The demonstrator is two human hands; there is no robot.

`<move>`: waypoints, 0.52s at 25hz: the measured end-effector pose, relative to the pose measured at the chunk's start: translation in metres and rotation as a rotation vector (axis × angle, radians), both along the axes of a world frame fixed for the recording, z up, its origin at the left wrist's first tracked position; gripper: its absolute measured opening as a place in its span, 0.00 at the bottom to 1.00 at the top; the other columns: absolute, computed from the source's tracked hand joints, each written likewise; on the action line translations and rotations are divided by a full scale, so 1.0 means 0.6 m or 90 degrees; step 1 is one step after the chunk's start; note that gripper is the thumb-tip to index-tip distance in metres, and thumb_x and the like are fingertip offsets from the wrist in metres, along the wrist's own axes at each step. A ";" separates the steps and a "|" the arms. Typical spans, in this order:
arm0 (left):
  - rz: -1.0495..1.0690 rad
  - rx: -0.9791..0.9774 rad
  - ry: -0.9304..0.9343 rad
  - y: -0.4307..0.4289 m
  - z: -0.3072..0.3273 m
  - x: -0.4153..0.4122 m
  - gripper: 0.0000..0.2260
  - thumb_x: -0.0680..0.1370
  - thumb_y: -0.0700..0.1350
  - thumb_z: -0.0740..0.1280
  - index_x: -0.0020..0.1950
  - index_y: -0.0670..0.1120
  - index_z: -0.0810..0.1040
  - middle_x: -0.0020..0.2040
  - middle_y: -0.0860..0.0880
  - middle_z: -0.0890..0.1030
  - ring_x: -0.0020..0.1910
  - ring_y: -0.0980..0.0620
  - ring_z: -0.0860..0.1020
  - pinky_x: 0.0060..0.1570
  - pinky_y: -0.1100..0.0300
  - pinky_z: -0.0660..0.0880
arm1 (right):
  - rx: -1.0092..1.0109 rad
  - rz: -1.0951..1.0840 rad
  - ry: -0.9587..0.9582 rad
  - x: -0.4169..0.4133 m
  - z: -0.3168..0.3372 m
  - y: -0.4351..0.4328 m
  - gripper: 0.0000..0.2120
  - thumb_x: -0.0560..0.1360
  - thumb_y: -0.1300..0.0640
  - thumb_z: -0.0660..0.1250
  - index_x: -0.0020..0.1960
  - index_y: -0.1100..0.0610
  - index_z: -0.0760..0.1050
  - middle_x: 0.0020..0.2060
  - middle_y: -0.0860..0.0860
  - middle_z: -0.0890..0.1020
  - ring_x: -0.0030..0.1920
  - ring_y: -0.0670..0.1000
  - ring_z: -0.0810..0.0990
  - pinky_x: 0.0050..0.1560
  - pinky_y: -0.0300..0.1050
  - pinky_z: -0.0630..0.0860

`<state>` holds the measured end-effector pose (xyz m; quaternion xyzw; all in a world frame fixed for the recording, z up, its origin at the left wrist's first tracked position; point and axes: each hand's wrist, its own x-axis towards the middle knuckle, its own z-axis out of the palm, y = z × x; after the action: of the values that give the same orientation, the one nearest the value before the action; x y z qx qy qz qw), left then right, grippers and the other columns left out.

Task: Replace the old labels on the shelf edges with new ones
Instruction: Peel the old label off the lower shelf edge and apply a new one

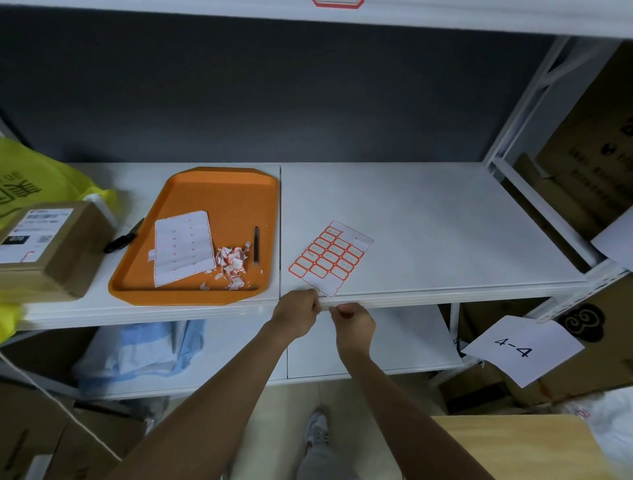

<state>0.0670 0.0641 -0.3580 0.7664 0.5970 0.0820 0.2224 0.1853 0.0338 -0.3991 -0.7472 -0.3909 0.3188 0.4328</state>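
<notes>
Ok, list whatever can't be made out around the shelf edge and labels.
Head view only:
What the left hand and right hand work at on the shelf edge: hidden by their fingers.
Writing on the label sheet: too small.
The red-bordered label on the upper shelf: cut off by the top edge.
Print on the cardboard box: blurred.

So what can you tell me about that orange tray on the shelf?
The orange tray looks like smooth plastic. It is rectangular, with clipped corners and a low raised rim. It lies flat on the left part of the white shelf, its right edge along the seam between the panels. Inside lie a white sheet that looks stripped of its labels, a heap of torn red-and-white label scraps and a slim dark tool. Just off its left rim lie black scissors.
</notes>
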 end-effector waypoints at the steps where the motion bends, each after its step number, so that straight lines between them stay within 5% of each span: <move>1: 0.000 -0.001 -0.001 0.000 0.000 0.000 0.06 0.80 0.44 0.63 0.54 0.45 0.76 0.53 0.46 0.80 0.50 0.47 0.78 0.56 0.60 0.75 | 0.000 -0.004 0.012 0.000 0.000 0.001 0.06 0.74 0.63 0.70 0.38 0.60 0.78 0.35 0.54 0.80 0.37 0.51 0.77 0.39 0.29 0.72; 5: -0.002 0.000 -0.004 0.002 0.001 -0.002 0.05 0.80 0.44 0.63 0.53 0.45 0.76 0.54 0.46 0.80 0.50 0.47 0.78 0.57 0.60 0.75 | -0.006 -0.013 0.042 0.001 -0.004 0.006 0.06 0.75 0.63 0.69 0.39 0.61 0.79 0.36 0.57 0.81 0.40 0.57 0.80 0.46 0.43 0.79; 13: 0.000 0.001 -0.001 0.000 0.000 -0.001 0.06 0.81 0.45 0.62 0.54 0.45 0.76 0.53 0.46 0.81 0.49 0.47 0.78 0.56 0.60 0.75 | 0.025 -0.007 0.041 -0.004 -0.011 -0.003 0.04 0.74 0.62 0.71 0.41 0.57 0.78 0.39 0.53 0.82 0.41 0.53 0.80 0.48 0.38 0.78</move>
<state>0.0664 0.0640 -0.3579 0.7664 0.5969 0.0832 0.2224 0.1831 0.0321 -0.4058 -0.7302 -0.3787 0.3323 0.4615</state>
